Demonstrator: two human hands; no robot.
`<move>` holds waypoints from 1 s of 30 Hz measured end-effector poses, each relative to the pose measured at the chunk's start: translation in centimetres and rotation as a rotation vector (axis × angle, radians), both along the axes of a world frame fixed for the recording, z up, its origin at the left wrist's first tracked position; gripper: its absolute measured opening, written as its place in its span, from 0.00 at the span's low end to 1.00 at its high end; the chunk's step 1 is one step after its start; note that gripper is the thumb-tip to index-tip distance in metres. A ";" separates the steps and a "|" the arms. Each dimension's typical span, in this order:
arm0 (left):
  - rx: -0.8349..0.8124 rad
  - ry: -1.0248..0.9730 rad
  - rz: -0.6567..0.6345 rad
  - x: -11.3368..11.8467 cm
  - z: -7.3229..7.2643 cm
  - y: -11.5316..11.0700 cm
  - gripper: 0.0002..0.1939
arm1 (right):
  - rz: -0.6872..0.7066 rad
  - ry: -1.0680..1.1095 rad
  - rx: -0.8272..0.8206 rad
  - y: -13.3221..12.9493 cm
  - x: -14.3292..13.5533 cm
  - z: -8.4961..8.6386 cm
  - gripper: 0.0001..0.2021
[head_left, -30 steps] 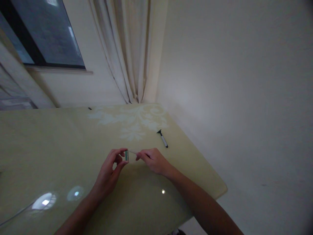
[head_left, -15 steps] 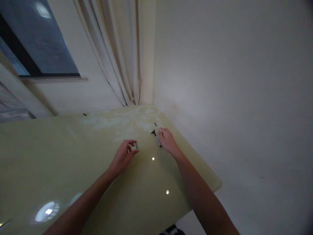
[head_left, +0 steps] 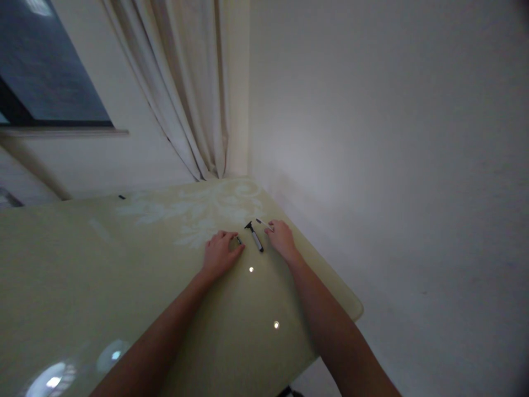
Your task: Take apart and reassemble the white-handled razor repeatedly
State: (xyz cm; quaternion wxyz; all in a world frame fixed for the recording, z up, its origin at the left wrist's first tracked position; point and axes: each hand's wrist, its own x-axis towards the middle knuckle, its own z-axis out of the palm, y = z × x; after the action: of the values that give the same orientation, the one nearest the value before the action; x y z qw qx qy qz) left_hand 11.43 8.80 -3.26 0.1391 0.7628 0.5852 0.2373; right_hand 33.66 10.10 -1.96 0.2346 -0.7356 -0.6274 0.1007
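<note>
Brush sits in right hand, beside razor.

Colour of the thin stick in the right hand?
The thin stick is whitish with a dark tip; head view.

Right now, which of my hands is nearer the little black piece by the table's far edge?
Left. Your left hand is to the right of the little black piece and closer to you; your right hand is farther right, past the razor.
</note>
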 end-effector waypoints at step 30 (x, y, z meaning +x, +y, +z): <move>0.063 -0.028 -0.057 0.3 -0.3 -0.5 0.19 | -0.038 -0.022 0.017 -1.0 0.5 0.1 0.09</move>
State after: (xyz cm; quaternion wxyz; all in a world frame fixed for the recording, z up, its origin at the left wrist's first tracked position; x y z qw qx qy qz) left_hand 11.76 8.32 -3.59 0.1300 0.7796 0.5536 0.2624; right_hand 34.14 9.11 -1.90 0.2360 -0.7465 -0.6166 0.0828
